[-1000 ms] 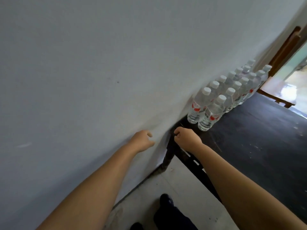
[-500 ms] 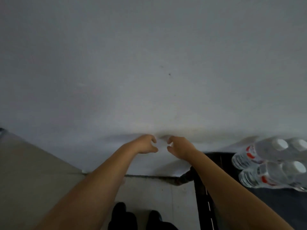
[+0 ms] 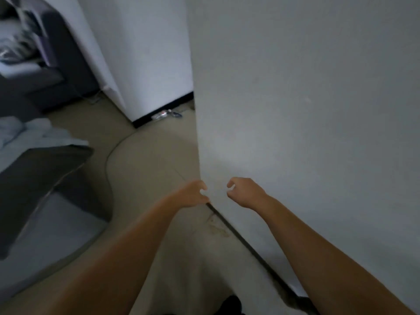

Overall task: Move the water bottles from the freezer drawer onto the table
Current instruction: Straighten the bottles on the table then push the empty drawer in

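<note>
Both my arms reach forward at waist height. My left hand hangs with loosely curled fingers and holds nothing, just in front of the corner of a white wall. My right hand is a hand's width to its right, fingers also loosely curled and empty, in front of the wall face. No water bottles on the table, no table and no freezer drawer show in this view.
The white wall fills the right half, with a dark skirting strip along its foot. Beige floor opens to the left. A dark low furniture piece stands at left, with pale cloth behind it. A small bottle-like item lies by the far wall.
My view has swung left: the black table and its rows of bottles have left the frame, and the wall corner and open floor have come in. Both hands stay empty and have loosened.
</note>
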`<state>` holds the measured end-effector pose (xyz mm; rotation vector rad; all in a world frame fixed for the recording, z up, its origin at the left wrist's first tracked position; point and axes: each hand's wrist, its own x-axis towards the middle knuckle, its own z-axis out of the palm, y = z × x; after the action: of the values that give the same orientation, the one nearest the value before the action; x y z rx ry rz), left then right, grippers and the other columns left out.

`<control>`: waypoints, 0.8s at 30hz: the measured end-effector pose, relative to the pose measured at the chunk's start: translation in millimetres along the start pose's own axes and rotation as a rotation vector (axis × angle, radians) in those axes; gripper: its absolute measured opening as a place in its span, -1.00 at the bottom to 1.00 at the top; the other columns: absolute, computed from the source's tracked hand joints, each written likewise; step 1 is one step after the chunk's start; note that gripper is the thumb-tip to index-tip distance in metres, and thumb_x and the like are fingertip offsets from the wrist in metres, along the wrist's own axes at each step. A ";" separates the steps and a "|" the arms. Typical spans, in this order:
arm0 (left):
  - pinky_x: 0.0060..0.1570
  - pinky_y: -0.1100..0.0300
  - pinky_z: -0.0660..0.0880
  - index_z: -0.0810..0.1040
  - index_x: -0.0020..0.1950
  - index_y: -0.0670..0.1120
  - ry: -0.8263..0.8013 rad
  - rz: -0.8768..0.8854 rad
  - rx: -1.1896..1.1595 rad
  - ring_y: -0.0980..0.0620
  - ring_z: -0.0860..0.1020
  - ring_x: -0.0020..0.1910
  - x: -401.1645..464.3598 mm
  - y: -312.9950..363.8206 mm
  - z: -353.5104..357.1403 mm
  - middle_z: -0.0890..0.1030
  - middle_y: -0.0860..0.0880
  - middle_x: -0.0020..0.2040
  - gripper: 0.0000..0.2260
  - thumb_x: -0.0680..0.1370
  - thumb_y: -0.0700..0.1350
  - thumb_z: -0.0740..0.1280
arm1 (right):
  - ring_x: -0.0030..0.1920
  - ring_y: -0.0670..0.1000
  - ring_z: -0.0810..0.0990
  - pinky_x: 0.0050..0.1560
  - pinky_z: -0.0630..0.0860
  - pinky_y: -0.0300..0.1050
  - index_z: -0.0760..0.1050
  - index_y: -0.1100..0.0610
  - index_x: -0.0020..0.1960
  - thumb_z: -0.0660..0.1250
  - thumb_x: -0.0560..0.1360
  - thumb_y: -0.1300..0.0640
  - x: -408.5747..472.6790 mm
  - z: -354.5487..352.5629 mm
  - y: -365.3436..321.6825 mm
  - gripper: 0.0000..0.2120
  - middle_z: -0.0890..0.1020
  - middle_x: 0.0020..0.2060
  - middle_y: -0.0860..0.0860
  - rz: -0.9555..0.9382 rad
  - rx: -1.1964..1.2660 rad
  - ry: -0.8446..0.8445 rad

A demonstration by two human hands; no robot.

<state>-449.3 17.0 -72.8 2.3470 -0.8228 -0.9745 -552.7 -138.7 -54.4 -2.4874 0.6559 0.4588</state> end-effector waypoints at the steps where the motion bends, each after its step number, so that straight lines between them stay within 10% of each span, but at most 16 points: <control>1: -0.12 0.33 0.41 0.58 0.01 -0.21 0.031 -0.062 -0.013 0.31 0.55 -0.17 -13.5 -16.8 -12.6 0.62 0.03 -0.15 -0.73 0.37 -0.13 0.45 | 0.23 0.14 0.52 0.20 0.49 0.01 0.46 0.13 0.31 0.20 0.57 0.05 4.2 5.3 -24.8 -0.65 0.54 0.27 0.13 -0.046 -0.019 -0.012; 5: 0.13 0.21 0.41 0.45 0.33 -0.13 0.131 -0.242 0.030 -0.09 0.50 0.22 -76.6 -77.2 -61.0 0.53 -0.15 0.26 -0.59 0.51 -0.07 0.38 | 0.19 0.19 0.55 0.18 0.51 0.06 0.53 0.21 0.23 0.20 0.57 0.11 13.5 33.8 -127.9 -0.69 0.58 0.20 0.19 -0.227 -0.132 -0.052; 24: 0.17 0.13 0.44 0.42 0.37 -0.13 0.662 -0.812 -0.314 -0.09 0.50 0.24 -389.5 -375.6 -137.5 0.52 -0.14 0.29 -0.57 0.53 -0.03 0.35 | 0.13 0.13 0.56 0.14 0.54 0.01 0.50 0.11 0.23 0.23 0.56 0.05 -44.4 270.1 -539.1 -0.71 0.57 0.17 0.08 -0.941 -0.481 -0.418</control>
<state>-438.1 573.7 -32.4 2.4687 0.5362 -0.4521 -351.4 431.2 -38.1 -2.6326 -0.8562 0.7635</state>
